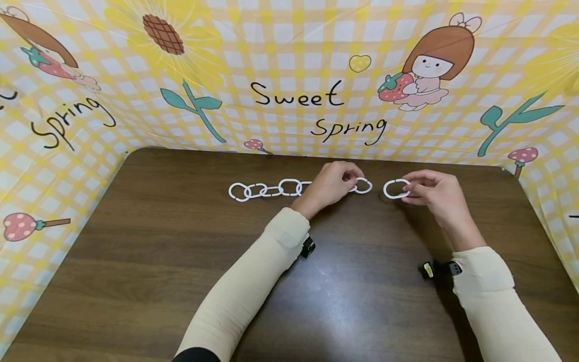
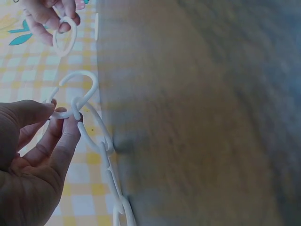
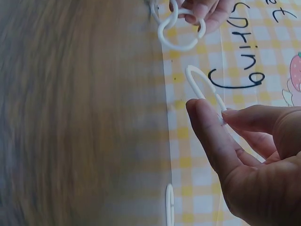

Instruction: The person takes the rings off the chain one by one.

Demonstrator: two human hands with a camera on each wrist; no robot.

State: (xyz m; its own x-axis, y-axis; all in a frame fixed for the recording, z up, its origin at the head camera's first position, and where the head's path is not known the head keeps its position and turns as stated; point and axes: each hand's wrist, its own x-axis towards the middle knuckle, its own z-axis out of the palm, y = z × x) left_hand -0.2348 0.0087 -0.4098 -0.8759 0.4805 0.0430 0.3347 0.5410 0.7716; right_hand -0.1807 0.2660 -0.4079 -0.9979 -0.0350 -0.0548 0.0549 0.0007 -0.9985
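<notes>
Head view — downward, wrist views close (sideways)

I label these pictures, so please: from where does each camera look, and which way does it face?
Head: worn on the head, facing forward and down at the left hand, right hand and table; sleeved forearms show.
Left wrist: on that wrist, facing the left hand pinching the white chain.
Right wrist: on that wrist, facing the right hand pinching a single link.
The wrist views share both hands and checked cloth.

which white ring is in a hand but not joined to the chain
The ring pinched by the right hand; the end ring in the left hand is linked into the chain.
</notes>
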